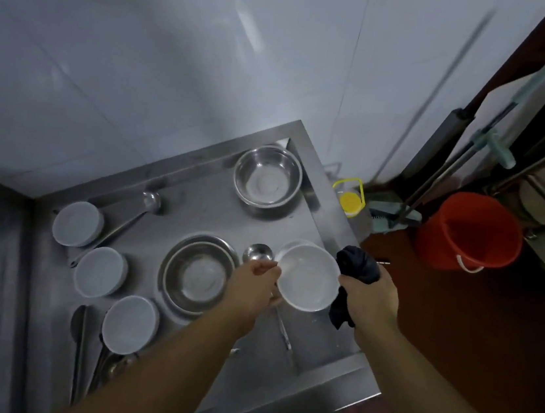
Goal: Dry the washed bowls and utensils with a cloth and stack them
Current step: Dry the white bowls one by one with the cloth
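the left hand (256, 283) pinches the near-left rim of a round white bowl (306, 279), thumb on top and fingers curled under the edge, holding it tilted with its opening facing up toward the camera. the bowl sits at about 4 o'clock on the stainless steel counter (216, 206), above the counter's right edge. a second white rim shows just behind it at 12 o'clock; whether that is another bowl i cannot tell. the right hand (367, 300) is clenched around a dark crumpled cloth (356, 268), which touches the bowl's right rim at 3 o'clock and hangs down below the fist.

just left of the held bowl lies a steel ladle (257, 254), its handle running toward 5 o'clock under the left wrist. at the counter's centre sit nested round steel basins (199, 274); another steel basin (268, 176) stands at 1 o'clock by the back corner. three white bowls turned upside down (101, 273) line the left side from 10 to 7 o'clock, with a long steel ladle (147, 208) behind them and more utensils (83, 337) at 7 o'clock.

off the counter at 3 o'clock stand a red plastic bucket (467, 230) and a yellow-capped bottle (350, 200).
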{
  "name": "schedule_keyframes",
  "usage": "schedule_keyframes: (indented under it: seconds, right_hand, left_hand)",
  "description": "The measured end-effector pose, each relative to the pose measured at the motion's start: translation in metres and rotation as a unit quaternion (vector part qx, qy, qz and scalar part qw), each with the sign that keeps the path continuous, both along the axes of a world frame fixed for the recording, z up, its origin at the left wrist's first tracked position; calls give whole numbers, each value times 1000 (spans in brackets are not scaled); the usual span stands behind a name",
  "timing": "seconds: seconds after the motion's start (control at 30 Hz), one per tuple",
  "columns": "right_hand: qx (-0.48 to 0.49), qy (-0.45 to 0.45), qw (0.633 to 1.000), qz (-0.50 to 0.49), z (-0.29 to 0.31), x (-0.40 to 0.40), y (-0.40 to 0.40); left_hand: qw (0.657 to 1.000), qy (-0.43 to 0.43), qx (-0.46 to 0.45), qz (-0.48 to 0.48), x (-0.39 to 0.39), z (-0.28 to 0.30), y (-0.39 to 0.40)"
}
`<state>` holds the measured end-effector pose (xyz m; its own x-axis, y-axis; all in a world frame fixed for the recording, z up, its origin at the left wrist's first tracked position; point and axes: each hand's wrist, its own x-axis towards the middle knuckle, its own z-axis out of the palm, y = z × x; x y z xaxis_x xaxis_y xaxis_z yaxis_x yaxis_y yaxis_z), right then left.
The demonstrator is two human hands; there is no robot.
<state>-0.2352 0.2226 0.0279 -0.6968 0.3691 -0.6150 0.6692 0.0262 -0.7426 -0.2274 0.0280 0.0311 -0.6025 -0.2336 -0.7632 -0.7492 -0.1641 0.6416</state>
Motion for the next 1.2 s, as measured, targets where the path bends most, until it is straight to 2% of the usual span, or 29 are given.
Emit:
schedule_keyframes:
  seconds: [0.33, 0.5, 0.7, 0.93, 1.07, 1.2]
  right_hand:
    - [47, 6, 996, 76, -36, -39, -4]
    - [101, 2, 991, 84, -52, -43, -10]
    - [118, 1, 987, 108, -60, -45, -12]
    - [106, 16, 986, 127, -51, -45, -1]
    - [168, 44, 974, 144, -42, -42, 9]
    - [181, 79, 964, 180, -19, -33, 1]
  left_hand:
    - [997, -23, -74, 32, -37, -41, 6]
    - [995, -24, -87, 36, -40, -55, 6]
    - [992, -24, -116, 39, -40, -66, 5]
    - [989, -31, -143, -5, -40, -64, 2]
    - [981, -33, -186, -51, -38, -53, -4]
    - [965, -15, -236, -113, -17, -37, -21]
